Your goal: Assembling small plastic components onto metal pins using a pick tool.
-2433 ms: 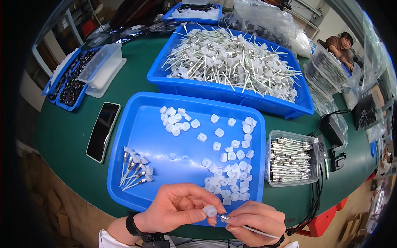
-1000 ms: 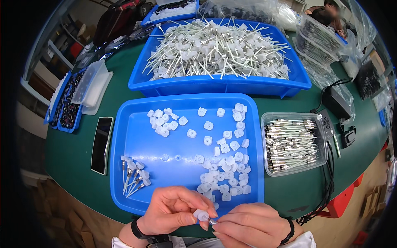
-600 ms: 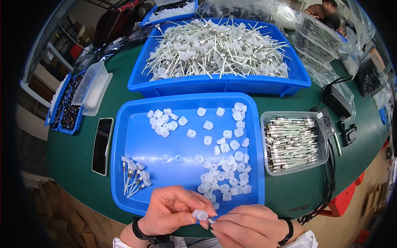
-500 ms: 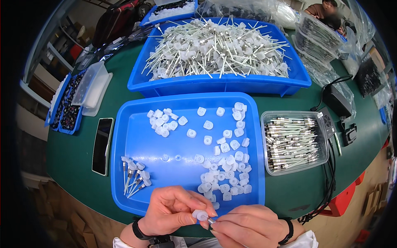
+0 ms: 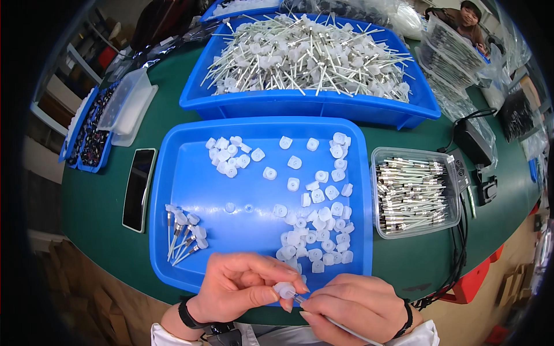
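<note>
Pinched in the fingers of my left hand [image 5: 242, 285] is a small translucent white plastic cap [image 5: 284, 289], over the front edge of the shallow blue tray [image 5: 225, 254]. My right hand [image 5: 355, 305] grips a thin rod with a metal tip [image 5: 351, 331]; its tip meets the cap, but whether it sits inside I cannot tell. The rod's tail sticks out below my right fingers. Many loose white caps [image 5: 314, 233] lie at the tray's right side, with a smaller cluster [image 5: 228, 155] at upper left. Several capped rods [image 5: 184, 235] lie together at the tray's left.
Behind the tray stands a deep blue bin [image 5: 311, 106] heaped with capped rods. A clear box [image 5: 415, 196] of metal-tipped rods is to the right, near a black power adapter [image 5: 472, 141]. Left lie a phone [image 5: 139, 190] and plastic containers [image 5: 124, 106]. A person [image 5: 464, 23] sits far right.
The rod's tail now shows below my right hand, where it was hidden before. Both hands keep the cap and rod together. The whole view has shifted slightly.
</note>
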`<action>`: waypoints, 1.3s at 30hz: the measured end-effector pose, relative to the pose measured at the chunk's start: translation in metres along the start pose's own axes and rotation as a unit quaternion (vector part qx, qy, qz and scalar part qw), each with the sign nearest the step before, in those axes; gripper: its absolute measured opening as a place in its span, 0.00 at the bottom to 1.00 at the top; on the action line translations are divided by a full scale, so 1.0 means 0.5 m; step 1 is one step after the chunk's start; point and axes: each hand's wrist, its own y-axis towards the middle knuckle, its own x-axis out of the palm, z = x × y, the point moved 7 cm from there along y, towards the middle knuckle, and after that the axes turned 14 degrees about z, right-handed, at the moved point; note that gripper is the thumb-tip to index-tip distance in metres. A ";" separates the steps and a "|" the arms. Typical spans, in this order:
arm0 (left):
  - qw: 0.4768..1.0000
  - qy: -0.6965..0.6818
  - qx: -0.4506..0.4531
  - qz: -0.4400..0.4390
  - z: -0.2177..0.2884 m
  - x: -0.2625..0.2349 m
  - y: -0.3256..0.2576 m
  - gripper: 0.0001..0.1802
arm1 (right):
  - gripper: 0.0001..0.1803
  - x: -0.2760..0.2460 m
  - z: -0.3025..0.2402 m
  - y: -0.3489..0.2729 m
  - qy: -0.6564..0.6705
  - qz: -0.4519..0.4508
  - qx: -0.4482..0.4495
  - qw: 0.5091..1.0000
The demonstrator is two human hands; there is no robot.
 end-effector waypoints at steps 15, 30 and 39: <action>0.995 0.007 0.053 0.083 0.007 0.005 -0.002 0.10 | 0.09 0.004 -0.021 -0.003 -0.055 0.013 -0.091 0.994; 1.000 -0.019 0.008 0.011 -0.004 -0.003 0.003 0.13 | 0.11 0.012 -0.012 -0.012 -0.052 0.005 -0.077 0.996; 0.999 -0.034 -0.007 0.010 -0.010 -0.008 0.004 0.14 | 0.11 0.015 -0.013 -0.003 -0.060 -0.012 -0.070 0.996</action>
